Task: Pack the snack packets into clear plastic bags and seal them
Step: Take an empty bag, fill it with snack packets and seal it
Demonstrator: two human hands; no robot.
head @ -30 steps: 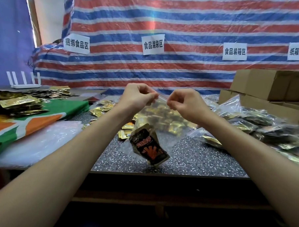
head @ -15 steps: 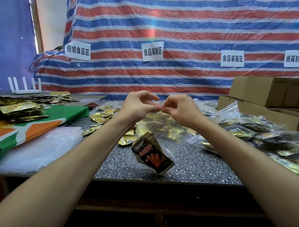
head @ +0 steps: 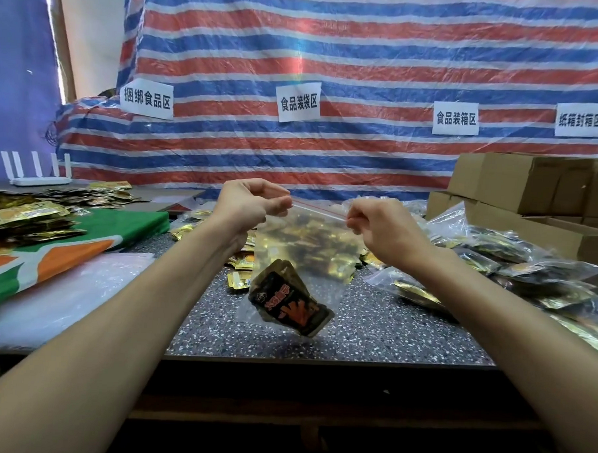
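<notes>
Two bare forearms are reaching out over the near edge of a speckled table point(head: 372, 329). Above that edge a clear bag point(head: 327, 258) is hanging in the air, with one dark snack packet point(head: 289, 299) lying tilted in its bottom corner. At the bag's top, the left hand point(head: 247, 207) is pinching the left end of the red zip strip point(head: 319, 210) between thumb and fingers, and the right hand point(head: 380, 226) is pinching the right end with its fingers curled in. The strip is stretching straight between them.

Left of the bag, a sheet of clear plastic point(head: 65, 291) is lying on the table, and a green and orange cloth point(head: 84, 237) is lying beyond it, with a heap of gold packets point(head: 27, 214) on top. Just behind the bag, loose gold packets point(head: 240, 278) are lying scattered. Right of the bag, filled bags point(head: 529, 263) are piling up, with cardboard boxes point(head: 519, 181) standing beyond them. Far behind the bag, a striped tarp point(head: 332, 56) is hanging, carrying white paper signs point(head: 297, 106).
</notes>
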